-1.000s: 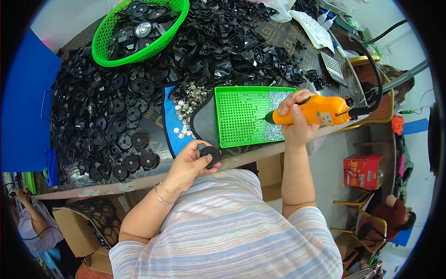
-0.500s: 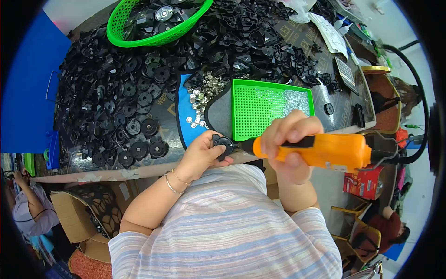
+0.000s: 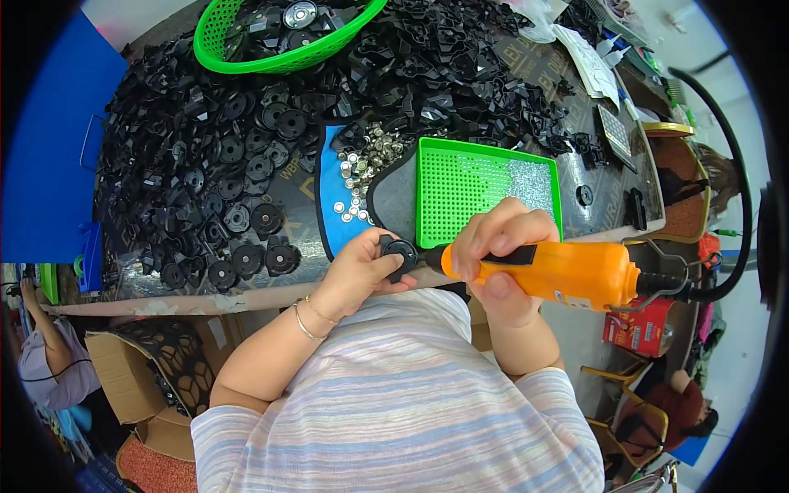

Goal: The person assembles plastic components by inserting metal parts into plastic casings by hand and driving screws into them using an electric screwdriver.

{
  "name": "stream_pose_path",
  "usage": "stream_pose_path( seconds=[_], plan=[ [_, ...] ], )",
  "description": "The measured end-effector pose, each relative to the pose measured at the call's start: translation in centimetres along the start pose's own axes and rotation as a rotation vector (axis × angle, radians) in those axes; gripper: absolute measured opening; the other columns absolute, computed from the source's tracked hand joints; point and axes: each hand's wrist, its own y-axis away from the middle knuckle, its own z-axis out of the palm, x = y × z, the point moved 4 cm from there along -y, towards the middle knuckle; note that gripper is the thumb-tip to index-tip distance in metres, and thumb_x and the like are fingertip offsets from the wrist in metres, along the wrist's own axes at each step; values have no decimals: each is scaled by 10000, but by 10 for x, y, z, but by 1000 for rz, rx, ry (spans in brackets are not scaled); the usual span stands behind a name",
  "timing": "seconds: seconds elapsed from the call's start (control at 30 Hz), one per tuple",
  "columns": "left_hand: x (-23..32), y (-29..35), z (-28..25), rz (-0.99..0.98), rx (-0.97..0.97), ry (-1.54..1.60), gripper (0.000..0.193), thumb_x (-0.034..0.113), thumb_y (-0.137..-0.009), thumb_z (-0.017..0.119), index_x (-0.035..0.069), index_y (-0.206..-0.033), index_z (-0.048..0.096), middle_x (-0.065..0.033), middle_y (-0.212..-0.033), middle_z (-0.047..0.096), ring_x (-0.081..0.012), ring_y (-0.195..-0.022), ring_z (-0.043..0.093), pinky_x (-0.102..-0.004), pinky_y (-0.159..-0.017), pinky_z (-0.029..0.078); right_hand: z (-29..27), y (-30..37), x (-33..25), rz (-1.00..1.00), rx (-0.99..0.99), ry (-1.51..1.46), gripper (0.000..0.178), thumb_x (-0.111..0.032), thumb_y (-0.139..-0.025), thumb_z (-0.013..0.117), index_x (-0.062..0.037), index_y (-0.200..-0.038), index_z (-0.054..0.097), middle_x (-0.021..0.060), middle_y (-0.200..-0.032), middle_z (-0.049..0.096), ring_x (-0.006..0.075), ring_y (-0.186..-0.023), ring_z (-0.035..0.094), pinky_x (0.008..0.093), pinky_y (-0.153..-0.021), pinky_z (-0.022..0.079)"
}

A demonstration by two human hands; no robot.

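My left hand [image 3: 366, 267] pinches a round black plastic part [image 3: 400, 256] just over the table's near edge. Wrapped around an orange electric screwdriver [image 3: 567, 275] is my right hand [image 3: 505, 255]. The tool lies nearly level, its dark tip pointing left and meeting the side of the black part; the exact contact is too small to make out. Beyond my hands stands a green perforated tray [image 3: 460, 197] with a heap of small silvery screws [image 3: 530, 185] at its right end. Small round metal pieces [image 3: 378, 156] lie on a blue and grey mat [image 3: 335, 197] left of the tray.
Black plastic parts [image 3: 222, 156] cover much of the table's left and back. A green basket [image 3: 214, 57] full of parts stands at the back. The screwdriver's black cable [image 3: 744, 189] arcs at the right. An open cardboard box [image 3: 127, 378] sits below the table, left. Other people are nearby.
The screwdriver has shifted slightly left with my right hand, its tip closer against the black part. My left hand keeps its hold. The whole view has moved a little.
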Motion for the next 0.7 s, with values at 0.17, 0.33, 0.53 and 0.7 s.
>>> stream_pose_path(
  seconds=[0.17,0.33,0.53,0.7],
  plan=[
    [-1,0,0,-8,-6,-2,200,-12,-831,500,20,-1017,433,-66,-898,541,-191,-726,637,-246,-595,558,0,0,4,22,-26,55,248,-133,-769,657,-56,-892,457,76,-813,485,140,-578,516,269,-530,458],
    [-1,0,-1,-4,-7,0,196,-16,-835,495,30,-1016,439,-60,-902,540,-183,-718,635,-247,-600,559,5,-2,5,69,-78,56,232,-116,-761,659,-58,-875,466,67,-790,485,139,-580,516,263,-537,452],
    [-1,0,2,12,-4,-15,185,-22,-837,485,22,-1012,442,-57,-887,534,-174,-715,633,-233,-589,554,3,-7,5,110,-132,17,220,-121,-756,665,-56,-869,488,72,-799,494,143,-585,522,258,-538,450],
    [-7,-1,4,86,30,-171,175,-35,-842,467,-2,-1009,431,-56,-861,523,-168,-713,634,-226,-563,545,-19,-24,-21,-78,-124,-205,277,-204,-757,659,-59,-890,465,79,-814,484,143,-562,496,261,-505,435]
  ],
)
